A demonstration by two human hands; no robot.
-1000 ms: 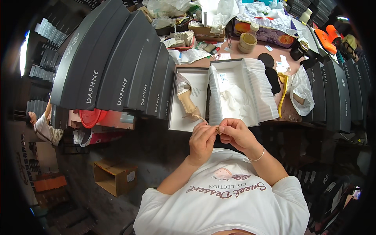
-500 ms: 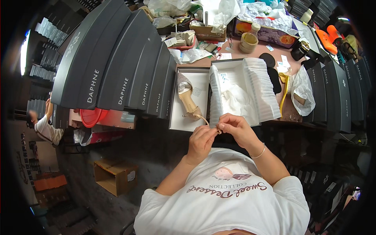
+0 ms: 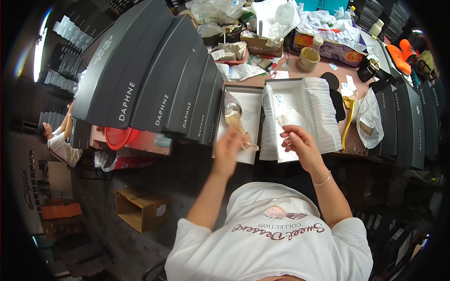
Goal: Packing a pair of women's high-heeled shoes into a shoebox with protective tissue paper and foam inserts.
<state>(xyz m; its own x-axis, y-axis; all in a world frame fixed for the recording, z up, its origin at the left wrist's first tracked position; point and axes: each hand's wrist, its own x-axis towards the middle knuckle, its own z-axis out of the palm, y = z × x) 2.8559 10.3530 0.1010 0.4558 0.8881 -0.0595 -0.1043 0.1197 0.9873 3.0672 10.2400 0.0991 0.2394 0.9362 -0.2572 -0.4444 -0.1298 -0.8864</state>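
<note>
A beige high-heeled sandal [image 3: 236, 122] with a glittery part at its far end lies in the left box half [image 3: 253, 105], a shallow white-lined shoebox part. My left hand [image 3: 229, 149], smeared by motion, is over the sandal's near end and strap; whether it grips them cannot be made out. To the right, my right hand [image 3: 301, 146] hovers at the near edge of the white box [image 3: 287, 84], fingers loosely curled and apart, nothing visible in them. White tissue [image 3: 291, 117] lies inside that box, and white ribbed foam wrap [image 3: 321, 110] drapes over its side.
Tall dark shoeboxes [image 3: 154, 79] stand stacked at left, more dark boxes [image 3: 405, 124] at right. Near them lie a yellow brush [image 3: 349, 122] and a white plastic bag [image 3: 370, 112]. A jar [image 3: 309, 58] stands behind. Another person [image 3: 63, 140] is at far left.
My hands, formerly together at the strap end, have parted: the left moved left and forward over the sandal, the right rightward and forward to the box. The whole view has shifted slightly.
</note>
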